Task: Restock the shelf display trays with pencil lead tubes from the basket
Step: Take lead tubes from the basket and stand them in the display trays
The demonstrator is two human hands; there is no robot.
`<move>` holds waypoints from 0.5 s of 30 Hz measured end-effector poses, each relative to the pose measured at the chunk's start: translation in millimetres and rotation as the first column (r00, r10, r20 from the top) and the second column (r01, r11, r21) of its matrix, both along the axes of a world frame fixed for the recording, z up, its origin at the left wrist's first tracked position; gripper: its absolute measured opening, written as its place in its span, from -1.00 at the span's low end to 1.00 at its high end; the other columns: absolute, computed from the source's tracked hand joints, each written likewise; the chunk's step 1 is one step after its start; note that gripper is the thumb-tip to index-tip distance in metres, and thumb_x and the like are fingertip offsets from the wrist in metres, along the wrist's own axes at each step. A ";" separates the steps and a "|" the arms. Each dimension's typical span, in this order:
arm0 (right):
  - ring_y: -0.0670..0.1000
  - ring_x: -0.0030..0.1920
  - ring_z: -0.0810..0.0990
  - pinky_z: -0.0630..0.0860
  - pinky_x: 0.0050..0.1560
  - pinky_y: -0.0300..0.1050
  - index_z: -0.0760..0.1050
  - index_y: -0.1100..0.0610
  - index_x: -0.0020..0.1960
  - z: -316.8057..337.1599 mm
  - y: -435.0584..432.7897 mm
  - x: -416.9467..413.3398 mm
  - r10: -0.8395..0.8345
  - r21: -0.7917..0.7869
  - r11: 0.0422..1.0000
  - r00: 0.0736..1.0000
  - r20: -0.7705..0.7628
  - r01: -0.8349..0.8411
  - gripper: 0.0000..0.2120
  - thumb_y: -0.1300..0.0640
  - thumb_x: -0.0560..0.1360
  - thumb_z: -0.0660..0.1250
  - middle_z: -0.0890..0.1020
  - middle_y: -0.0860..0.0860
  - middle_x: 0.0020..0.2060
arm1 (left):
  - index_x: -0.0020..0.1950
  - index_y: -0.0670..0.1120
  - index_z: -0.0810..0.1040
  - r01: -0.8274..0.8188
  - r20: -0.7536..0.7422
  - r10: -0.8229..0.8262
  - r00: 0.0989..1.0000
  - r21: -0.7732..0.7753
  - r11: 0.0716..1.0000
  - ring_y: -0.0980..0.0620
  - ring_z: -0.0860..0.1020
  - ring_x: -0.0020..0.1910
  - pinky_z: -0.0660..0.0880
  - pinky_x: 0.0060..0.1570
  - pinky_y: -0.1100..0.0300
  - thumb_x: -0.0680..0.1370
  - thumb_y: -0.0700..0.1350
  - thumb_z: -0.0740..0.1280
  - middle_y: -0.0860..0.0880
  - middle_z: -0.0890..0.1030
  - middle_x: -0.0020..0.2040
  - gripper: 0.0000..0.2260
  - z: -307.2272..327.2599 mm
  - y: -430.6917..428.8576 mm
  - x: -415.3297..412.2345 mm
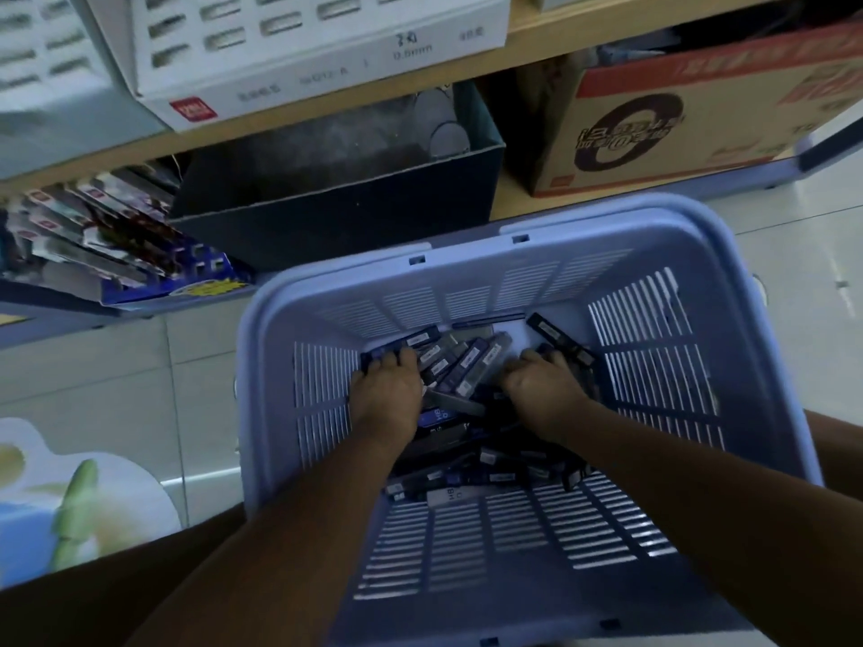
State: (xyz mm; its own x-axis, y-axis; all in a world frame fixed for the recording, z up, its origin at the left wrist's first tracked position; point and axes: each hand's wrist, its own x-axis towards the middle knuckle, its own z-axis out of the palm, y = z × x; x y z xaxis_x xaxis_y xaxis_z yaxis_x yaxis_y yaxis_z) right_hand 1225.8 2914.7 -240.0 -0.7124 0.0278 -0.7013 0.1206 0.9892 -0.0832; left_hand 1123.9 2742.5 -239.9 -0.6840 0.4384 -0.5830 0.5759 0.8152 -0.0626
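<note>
Lilac basket [252,366]: lead tubes [467,361] lying mid-basket, long axes mostly pointing at its far wall; left grip [385,394] curling round one, right grip [544,389] closure unreadable.

Blue slatted plastic basket [607,221] on pale tiled floor [93,366], seen from above. Both forearms reach down into it. Left hand [385,394] and right hand [544,389] sit palm-down on a loose pile of dark pencil lead tubes [467,361] at the bottom, fingers curled into the pile. Fingertips are hidden, so the grip is unclear. Tubes lie jumbled, pointing all ways, some under the wrists. Behind the basket is a wooden shelf [583,44]. A white slotted display tray [327,53] sits on top. Below it are a dark open box [336,198], a cardboard carton [677,119] at right and stacked packets [107,235] at left. Picture is slightly blurred.
</note>
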 end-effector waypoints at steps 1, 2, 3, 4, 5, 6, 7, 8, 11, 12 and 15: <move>0.14 0.37 0.31 0.29 0.33 0.12 0.37 0.11 0.41 -0.2 -3.7 0.4 0.005 -0.020 1.000 1.000 0.018 -0.005 -0.57 0.21 0.55 0.25 0.43 0.10 0.34 | 0.30 -0.10 0.29 -0.004 0.018 0.004 1.000 0.011 1.000 -0.11 0.50 0.18 0.37 0.10 0.03 0.50 -0.09 0.37 -0.13 0.50 0.24 -0.57 0.0 0.8 -1.1; 0.15 0.36 0.32 0.34 0.30 0.09 0.37 0.11 0.42 -0.2 -6.4 1.0 -0.001 -0.052 0.999 1.000 0.023 0.002 -0.58 0.22 0.56 0.23 0.42 0.11 0.35 | 0.27 -0.10 0.31 -0.015 0.039 0.014 0.999 0.016 1.000 -0.11 0.51 0.16 0.39 0.08 0.05 0.51 -0.08 0.35 -0.13 0.50 0.23 -0.61 0.3 1.4 -2.8; 0.16 0.36 0.32 0.38 0.27 0.08 0.35 0.11 0.44 -0.3 -7.7 1.9 -0.010 -0.082 0.997 1.000 0.019 0.011 -0.57 0.23 0.58 0.21 0.40 0.12 0.36 | 0.26 -0.11 0.34 -0.021 0.064 0.021 0.998 0.009 1.000 -0.12 0.52 0.15 0.41 0.05 0.06 0.52 -0.07 0.34 -0.13 0.51 0.22 -0.63 0.3 1.2 -4.5; 0.17 0.36 0.32 0.41 0.25 0.08 0.30 0.10 0.47 -0.5 -7.9 2.3 -0.013 -0.103 0.995 1.000 0.010 0.014 -0.55 0.23 0.59 0.20 0.36 0.12 0.39 | 0.26 -0.11 0.37 -0.011 0.082 0.011 0.997 -0.003 1.000 -0.12 0.52 0.14 0.44 0.04 0.07 0.52 -0.06 0.34 -0.13 0.51 0.21 -0.65 0.7 1.0 -6.8; 0.17 0.37 0.32 0.43 0.24 0.08 0.24 0.10 0.50 -1.1 -7.7 2.5 -0.007 -0.117 0.993 1.000 0.005 0.008 -0.52 0.22 0.59 0.20 0.34 0.13 0.40 | 0.23 -0.11 0.42 0.009 0.097 -0.008 0.995 -0.010 1.000 -0.10 0.52 0.14 0.45 0.01 0.09 0.52 -0.07 0.35 -0.11 0.53 0.19 -0.68 1.1 0.7 -9.0; 0.18 0.37 0.33 0.45 0.23 0.08 0.18 0.10 0.52 -1.0 -7.4 2.2 0.006 -0.128 0.992 1.000 0.009 -0.005 -0.48 0.21 0.60 0.20 0.34 0.14 0.41 | 0.18 -0.11 0.47 0.028 0.108 -0.027 0.994 -0.009 1.000 -0.09 0.53 0.11 0.46 -0.02 0.11 0.52 -0.08 0.35 -0.10 0.55 0.16 -0.74 1.7 0.4 -10.0; 0.18 0.36 0.37 0.46 0.21 0.07 0.14 0.09 0.54 -0.2 -6.7 1.3 0.017 -0.139 0.990 1.000 0.023 -0.014 -0.45 0.20 0.59 0.21 0.37 0.15 0.40 | 0.12 -0.10 0.50 0.030 0.118 -0.030 0.993 -0.001 1.000 -0.08 0.54 0.08 0.46 -0.05 0.13 0.52 -0.10 0.34 -0.09 0.57 0.12 -0.80 3.2 1.0 -10.4; 0.18 0.33 0.43 0.48 0.18 0.06 0.12 0.07 0.55 2.5 -5.7 -0.5 0.016 -0.155 0.988 0.999 0.035 -0.010 -0.43 0.20 0.59 0.21 0.43 0.16 0.36 | 0.09 -0.10 0.53 0.012 0.130 -0.013 0.991 0.012 1.000 -0.07 0.56 0.06 0.46 -0.08 0.15 0.53 -0.12 0.32 -0.09 0.59 0.09 -0.84 5.0 1.8 -10.3; 0.19 0.23 0.54 0.52 0.13 0.03 0.19 0.02 0.51 12.4 2.2 -6.0 -0.053 -0.224 0.973 0.998 0.027 0.058 -0.46 0.19 0.57 0.24 0.54 0.16 0.27 | 0.05 -0.08 0.55 -0.136 0.155 0.118 0.981 0.112 0.984 -0.08 0.60 -0.01 0.48 -0.09 0.17 0.54 -0.16 0.29 -0.08 0.63 0.02 -0.89 12.2 3.3 -9.2; 0.19 0.23 0.54 0.51 0.13 0.02 0.21 0.03 0.50 16.6 6.0 -7.6 -0.088 -0.244 0.965 0.995 0.040 0.095 -0.46 0.18 0.56 0.26 0.53 0.17 0.27 | 0.05 -0.07 0.55 -0.199 0.184 0.170 0.968 0.154 0.968 -0.10 0.60 -0.02 0.53 -0.07 0.13 0.54 -0.18 0.29 -0.08 0.63 0.00 -0.88 14.5 3.3 -9.0; 0.16 0.24 0.51 0.43 0.08 -0.10 0.29 0.14 0.44 29.0 18.6 -10.2 -0.241 -0.295 0.910 0.952 0.190 0.290 -0.56 0.13 0.58 0.22 0.51 0.17 0.30 | 0.01 -0.06 0.53 -0.331 0.321 0.250 0.913 0.229 0.915 -0.09 0.61 -0.13 0.57 -0.09 0.06 0.55 -0.20 0.24 -0.07 0.62 -0.09 -0.89 21.8 1.8 -7.0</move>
State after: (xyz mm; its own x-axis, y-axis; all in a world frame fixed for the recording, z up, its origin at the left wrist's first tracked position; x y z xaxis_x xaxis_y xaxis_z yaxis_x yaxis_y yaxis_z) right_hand 1215.6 2933.3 -211.0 -0.5988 -0.0386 -0.8000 0.4097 0.8435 -0.3473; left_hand 1116.8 2744.3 -218.1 -0.6320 0.4142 -0.6550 0.2707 0.9099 0.3143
